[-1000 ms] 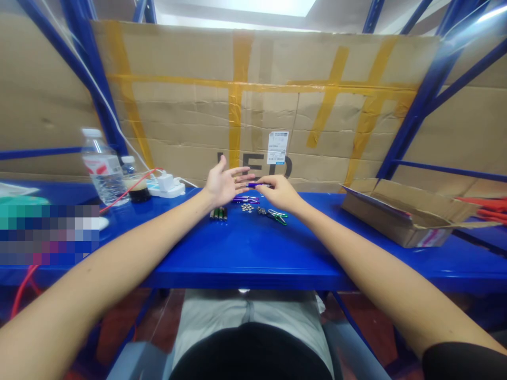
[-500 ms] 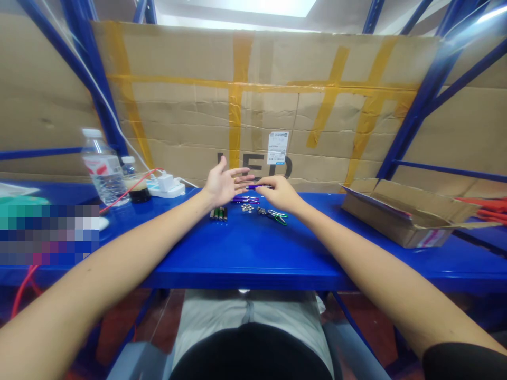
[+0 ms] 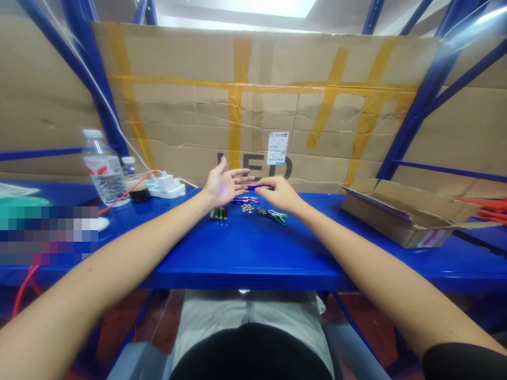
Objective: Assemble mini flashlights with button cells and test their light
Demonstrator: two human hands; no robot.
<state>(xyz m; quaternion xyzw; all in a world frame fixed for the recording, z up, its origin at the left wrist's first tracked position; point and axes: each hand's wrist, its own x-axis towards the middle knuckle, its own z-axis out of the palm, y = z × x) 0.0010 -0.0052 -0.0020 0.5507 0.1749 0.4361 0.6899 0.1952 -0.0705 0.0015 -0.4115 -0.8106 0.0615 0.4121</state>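
Note:
My right hand (image 3: 279, 194) is closed around a slim purple penlight (image 3: 255, 187), which points left. Opposite it, my left hand (image 3: 225, 184) is open, palm turned up and fingers spread, holding nothing. A bluish-violet spot of light shows on that palm. Under the hands, more purple penlights (image 3: 245, 200) lie on the blue table (image 3: 245, 253). A row of small green and dark cylinders (image 3: 219, 214) lies below my left wrist. Several small silvery round pieces (image 3: 247, 208) sit in the middle, beside metal clips with green parts (image 3: 277, 216).
An open cardboard box (image 3: 380, 211) stands at the right. On the left are a water bottle (image 3: 105, 169), a smaller dark-bottomed bottle (image 3: 137, 182) and a white power strip (image 3: 168, 187) with cables. A large taped cardboard sheet (image 3: 190, 116) closes off the back.
A bluish-violet light spot now shows on my left palm, where there was none before. Both hands and the penlight have hardly moved.

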